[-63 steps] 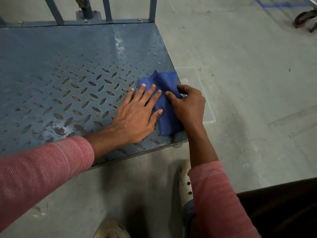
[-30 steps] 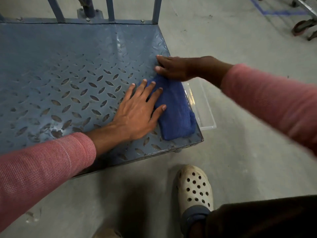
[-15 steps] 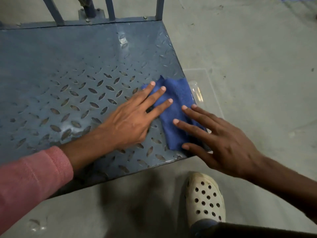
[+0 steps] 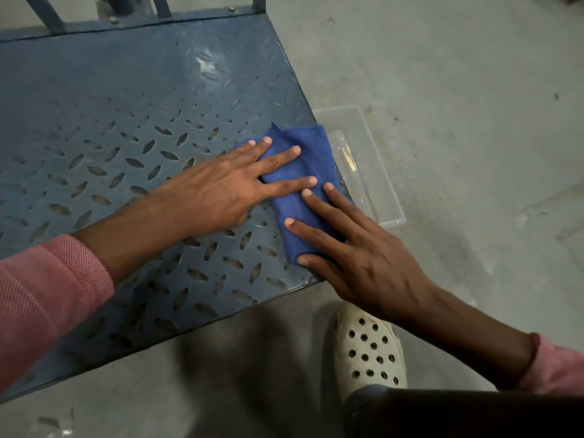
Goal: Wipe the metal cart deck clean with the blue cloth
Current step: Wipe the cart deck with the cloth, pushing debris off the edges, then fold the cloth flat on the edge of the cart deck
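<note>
Blue cloth point(image 4: 313, 154) part-hidden | left hand point(image 4: 221, 188), right hand point(image 4: 373, 263) flat on it | deck point(image 4: 126, 90) cropped

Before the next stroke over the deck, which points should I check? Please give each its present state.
1. The cloth lies on the deck: ok, folded, near the right front corner.
2. The left hand lies flat on the cloth: ok, fingers straight.
3. The right hand lies flat on the cloth: ok, spread out.
4. The cloth stays inside the deck's edge: cannot tell, the right hand hides that corner.
5. The tray is out of the way: ok, beside the deck, off it.
</note>
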